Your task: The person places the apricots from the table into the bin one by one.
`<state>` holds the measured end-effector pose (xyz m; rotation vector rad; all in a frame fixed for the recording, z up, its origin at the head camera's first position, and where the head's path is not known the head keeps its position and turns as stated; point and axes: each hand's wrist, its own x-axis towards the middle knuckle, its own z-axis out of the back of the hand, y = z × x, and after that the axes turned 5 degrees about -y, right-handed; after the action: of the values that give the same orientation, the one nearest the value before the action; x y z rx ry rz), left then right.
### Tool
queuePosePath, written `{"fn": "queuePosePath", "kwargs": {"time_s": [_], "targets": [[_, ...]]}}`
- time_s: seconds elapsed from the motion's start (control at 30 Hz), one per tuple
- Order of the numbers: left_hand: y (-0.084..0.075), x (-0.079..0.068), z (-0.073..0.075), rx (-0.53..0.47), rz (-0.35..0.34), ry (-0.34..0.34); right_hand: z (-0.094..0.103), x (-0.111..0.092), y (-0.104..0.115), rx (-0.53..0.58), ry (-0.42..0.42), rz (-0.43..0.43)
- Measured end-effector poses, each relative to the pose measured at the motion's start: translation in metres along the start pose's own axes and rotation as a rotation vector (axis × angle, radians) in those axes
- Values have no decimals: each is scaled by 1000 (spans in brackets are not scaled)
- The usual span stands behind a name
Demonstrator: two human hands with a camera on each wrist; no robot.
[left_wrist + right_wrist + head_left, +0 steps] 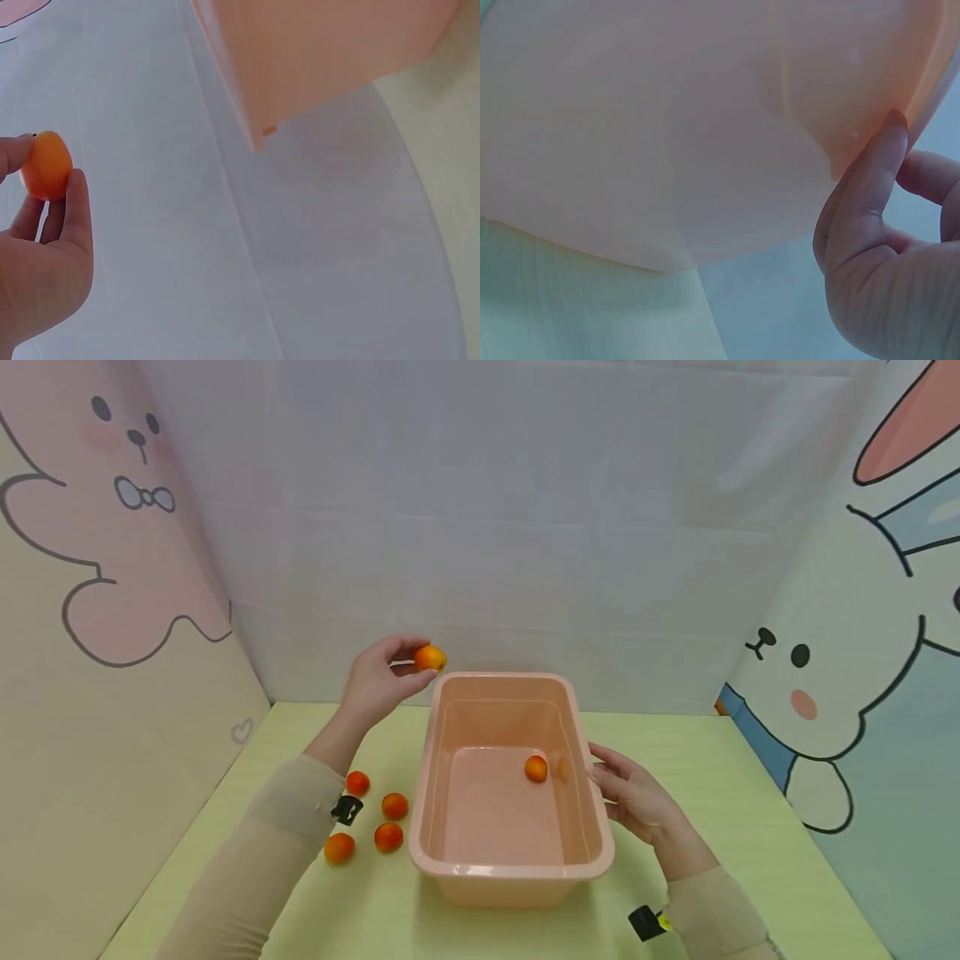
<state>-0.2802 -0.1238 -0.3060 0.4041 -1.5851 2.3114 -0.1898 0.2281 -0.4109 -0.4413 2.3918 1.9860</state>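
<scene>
My left hand (386, 675) is raised by the far left corner of a pink plastic bin (517, 870). Between its thumb and fingertips it pinches a small, smooth, oval orange fruit (430, 657), seen clear of the bin in the left wrist view, where the fruit (47, 166) has a dark stem spot. My right hand (637, 797) holds the bin's right rim, its fingers (874, 169) against the outer wall just under the edge. One orange fruit (536, 768) lies on the bin floor near the right wall.
Several more orange fruits (388, 837) lie on the pale green table (667, 752) left of the bin, partly beside my left forearm. A white sheet (510, 527) hangs behind the table, and cartoon-printed panels (847, 710) stand at both sides.
</scene>
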Motion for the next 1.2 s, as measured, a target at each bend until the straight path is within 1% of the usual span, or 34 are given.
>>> {"fn": "queuePosePath", "kwargs": {"time_s": [0.07,0.17,0.33,0.5,0.63,0.77,0.9,1.03,1.2], "targets": [[-8,4,-5,-22,-9,13,0,0,0,2,5,3],[-19,11,-14,-51,-41,42,1,0,0,10,14,6],[-34,20,-30,-77,-102,120,0,1,0,15,10,2],[-42,28,-48,-57,-151,202,-1,1,1,9,0,-2],[-46,32,-62,-44,-159,227,-1,1,1,7,0,0],[-46,34,-76,-54,-131,260,-1,1,1,3,-4,4],[-41,32,-88,-73,-96,285,-1,0,2,-3,-9,-1],[-29,31,-98,-105,-32,284,-1,0,2,-3,-4,-2],[-8,31,-110,-130,80,293,-1,0,2,-4,-2,1]]}}
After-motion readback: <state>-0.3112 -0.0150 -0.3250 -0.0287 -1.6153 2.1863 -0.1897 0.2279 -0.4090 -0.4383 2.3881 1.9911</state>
